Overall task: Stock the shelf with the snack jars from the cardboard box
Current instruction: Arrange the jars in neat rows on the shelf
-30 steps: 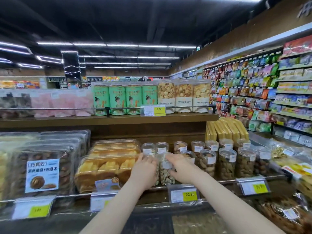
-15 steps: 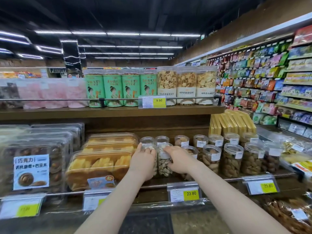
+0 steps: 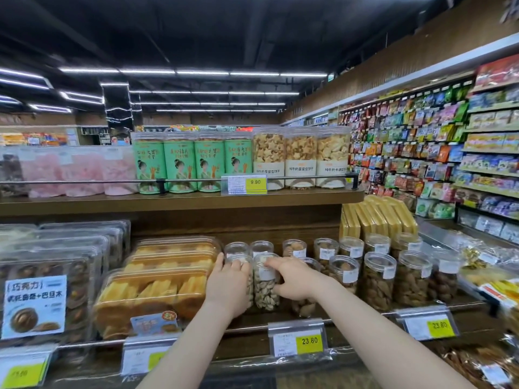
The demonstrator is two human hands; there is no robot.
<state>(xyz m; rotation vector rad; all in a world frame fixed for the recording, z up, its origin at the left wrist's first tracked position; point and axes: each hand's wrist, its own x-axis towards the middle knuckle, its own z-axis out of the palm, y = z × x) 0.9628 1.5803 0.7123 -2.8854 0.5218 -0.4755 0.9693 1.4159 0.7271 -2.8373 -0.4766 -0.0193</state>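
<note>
Both hands reach onto the middle shelf [image 3: 252,322], and the landmark there is a clear jar of pale nuts [image 3: 265,287] standing upright at the shelf's front edge. The left hand [image 3: 229,284] wraps around a second jar [image 3: 242,265] just left of it, mostly hiding that jar. The right hand [image 3: 295,280] presses against the pale-nut jar's right side with its fingers [image 3: 273,262] over the lid; whether it fully grips cannot be told. Behind and to the right of that jar stand more clear snack jars [image 3: 377,279] with darker contents. Left of it lie trays of yellow cake [image 3: 157,293]. Below it hangs a yellow price tag [image 3: 309,341] reading 23.80.
</note>
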